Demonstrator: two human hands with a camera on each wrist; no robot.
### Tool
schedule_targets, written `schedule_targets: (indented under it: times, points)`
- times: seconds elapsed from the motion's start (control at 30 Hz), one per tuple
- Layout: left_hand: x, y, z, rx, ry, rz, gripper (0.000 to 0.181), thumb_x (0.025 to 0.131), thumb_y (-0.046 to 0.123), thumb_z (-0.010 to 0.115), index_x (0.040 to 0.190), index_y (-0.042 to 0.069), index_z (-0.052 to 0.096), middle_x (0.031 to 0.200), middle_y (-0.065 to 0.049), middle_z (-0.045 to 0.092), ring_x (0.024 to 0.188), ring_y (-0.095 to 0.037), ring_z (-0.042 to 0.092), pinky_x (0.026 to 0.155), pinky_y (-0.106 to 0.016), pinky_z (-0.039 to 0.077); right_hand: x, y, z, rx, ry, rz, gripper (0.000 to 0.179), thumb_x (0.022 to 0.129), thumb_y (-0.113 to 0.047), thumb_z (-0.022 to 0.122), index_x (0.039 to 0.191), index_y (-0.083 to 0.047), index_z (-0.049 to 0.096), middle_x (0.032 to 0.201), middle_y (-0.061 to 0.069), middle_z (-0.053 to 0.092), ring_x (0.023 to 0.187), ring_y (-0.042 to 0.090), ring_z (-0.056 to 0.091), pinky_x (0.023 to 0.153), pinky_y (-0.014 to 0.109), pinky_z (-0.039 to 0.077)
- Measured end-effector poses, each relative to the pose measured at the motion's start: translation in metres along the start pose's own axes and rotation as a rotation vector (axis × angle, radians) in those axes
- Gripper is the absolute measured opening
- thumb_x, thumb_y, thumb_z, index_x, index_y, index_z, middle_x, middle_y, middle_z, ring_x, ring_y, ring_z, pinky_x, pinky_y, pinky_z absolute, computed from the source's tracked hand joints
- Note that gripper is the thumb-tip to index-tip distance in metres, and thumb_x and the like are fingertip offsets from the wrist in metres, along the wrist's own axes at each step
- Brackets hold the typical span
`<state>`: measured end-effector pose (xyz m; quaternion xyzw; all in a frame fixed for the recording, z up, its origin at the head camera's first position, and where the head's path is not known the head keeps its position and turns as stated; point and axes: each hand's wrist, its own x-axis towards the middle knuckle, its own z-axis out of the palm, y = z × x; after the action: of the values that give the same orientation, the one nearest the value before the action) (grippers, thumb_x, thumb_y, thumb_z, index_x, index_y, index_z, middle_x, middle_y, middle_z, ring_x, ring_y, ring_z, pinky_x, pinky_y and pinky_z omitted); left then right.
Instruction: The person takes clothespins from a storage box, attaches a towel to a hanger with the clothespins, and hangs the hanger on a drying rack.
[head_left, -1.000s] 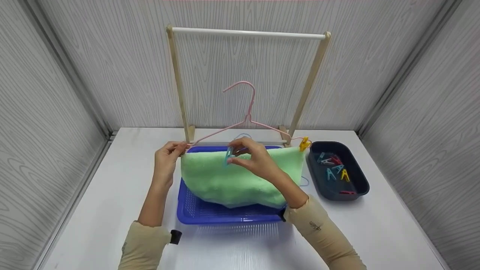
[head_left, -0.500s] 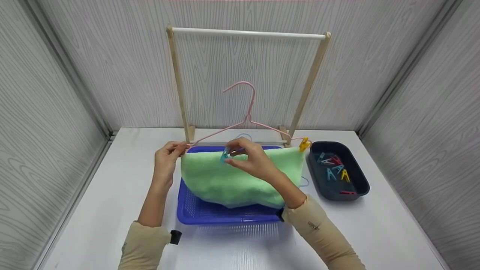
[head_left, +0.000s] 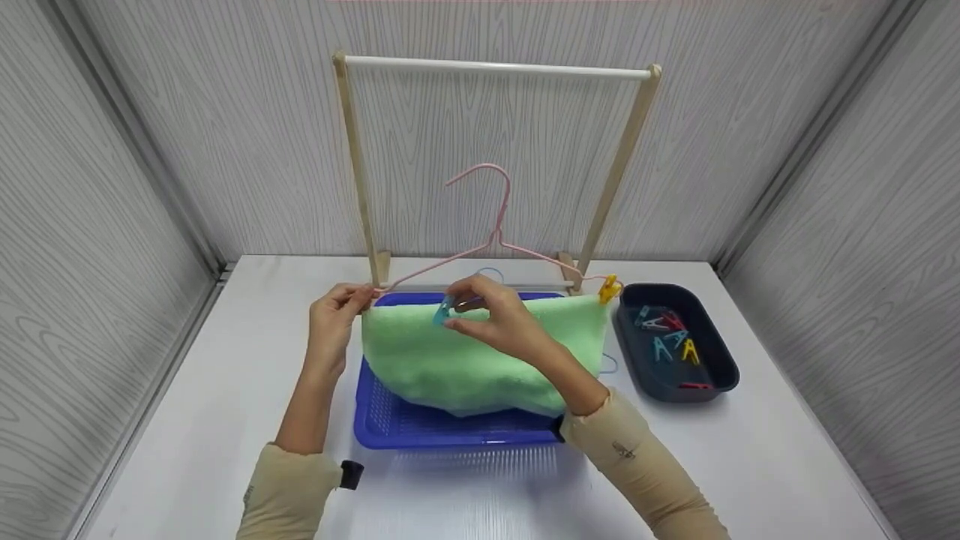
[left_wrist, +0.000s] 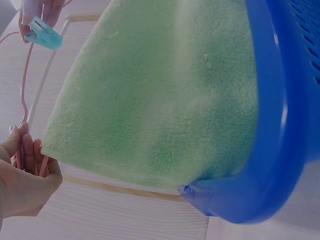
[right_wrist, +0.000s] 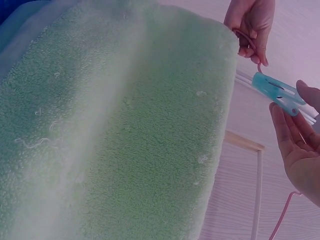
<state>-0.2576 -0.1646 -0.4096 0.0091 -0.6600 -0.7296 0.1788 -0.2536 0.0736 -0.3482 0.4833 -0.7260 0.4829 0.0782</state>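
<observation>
A light green towel (head_left: 465, 360) hangs from a pink hanger (head_left: 501, 217), its right top corner clipped by a yellow clothespin (head_left: 609, 289). At the left end of the hanger, my left hand (head_left: 334, 319) pinches the wire and the towel's corner. In the left wrist view the fingers (left_wrist: 30, 155) curl round the pink wire beside the towel. My right hand (head_left: 499, 315) pinches a light blue clothespin (head_left: 442, 310) between thumb and fingers in front of the towel's top edge. The right wrist view shows that clothespin (right_wrist: 277, 92) apart from the towel, near the left hand.
A blue basket (head_left: 465, 439) sits beneath the towel. To the right, a dark bin (head_left: 720, 375) holds several clothespins (head_left: 661, 349). A wooden rack with a white bar (head_left: 495, 67) stands behind. Part of a blue hanger (head_left: 610, 363) shows beside the basket.
My right hand has moved a little left along the towel's top edge, carrying the blue clothespin, which has tilted. The left hand, hanger and towel stay in place.
</observation>
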Motion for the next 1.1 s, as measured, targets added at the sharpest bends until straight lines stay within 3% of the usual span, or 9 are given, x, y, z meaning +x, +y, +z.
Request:
schedule_targets:
  times: [0.47,0.8,1.1]
  points:
    - [-0.0004,-0.0013,-0.0001,0.01,0.006,0.0,0.017,0.089,0.011,0.062,0.086,-0.005,0.066,0.076,0.0,0.063,0.076,-0.014,0.053,0.074,-0.025,0.045,0.002,-0.0009,0.0017,-0.007,-0.005,0.03,0.031,0.078,0.009,0.067,0.103,0.015,0.051,0.096,0.026,0.056,0.089,0.038,0.058,0.078,0.041,0.049]
    - [0.0007,-0.0035,0.0001,-0.015,0.011,0.013,0.011,0.088,0.005,0.061,0.083,0.0,0.068,0.074,0.002,0.064,0.073,-0.012,0.054,0.072,-0.025,0.045,0.0038,-0.0036,0.0022,-0.005,-0.006,0.003,0.031,0.079,0.008,0.067,0.104,0.016,0.051,0.097,0.027,0.056,0.09,0.039,0.058,0.079,0.042,0.049]
    - [0.0009,-0.0016,0.0004,-0.005,0.013,0.0,0.014,0.089,0.008,0.061,0.083,-0.003,0.067,0.074,0.002,0.064,0.073,-0.013,0.054,0.072,-0.025,0.045,0.0071,-0.0057,0.0041,-0.02,-0.008,-0.011,0.031,0.078,0.009,0.067,0.103,0.014,0.051,0.096,0.025,0.056,0.09,0.039,0.058,0.079,0.041,0.049]
